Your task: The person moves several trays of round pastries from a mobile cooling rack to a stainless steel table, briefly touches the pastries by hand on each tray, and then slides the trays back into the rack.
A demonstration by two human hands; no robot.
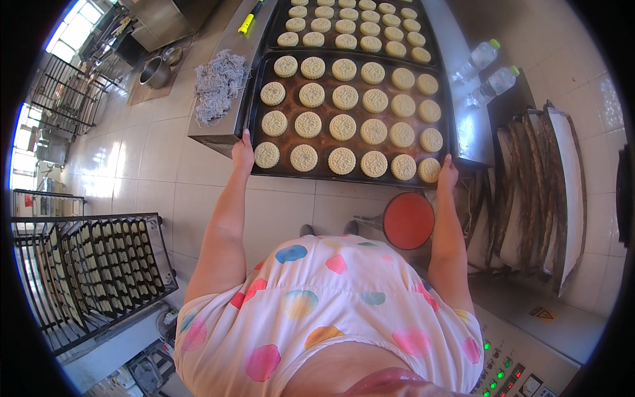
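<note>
A dark baking tray spans the space between my hands, lined with rows of round, pale mooncakes with patterned tops. At its near left corner, my left hand is closed on the rim. The near right corner is gripped by my right hand, its fingers partly hidden by the tray. Directly beyond lies a second tray of similar mooncakes, its edge against or very close to the first. Both trays lie over a metal surface.
Grey shredded strands and a yellow-handled tool lie on the left ledge; two clear bottles stand on the right. A red round stool sits below the tray. Stacked trays lean at right; a loaded rack stands at left.
</note>
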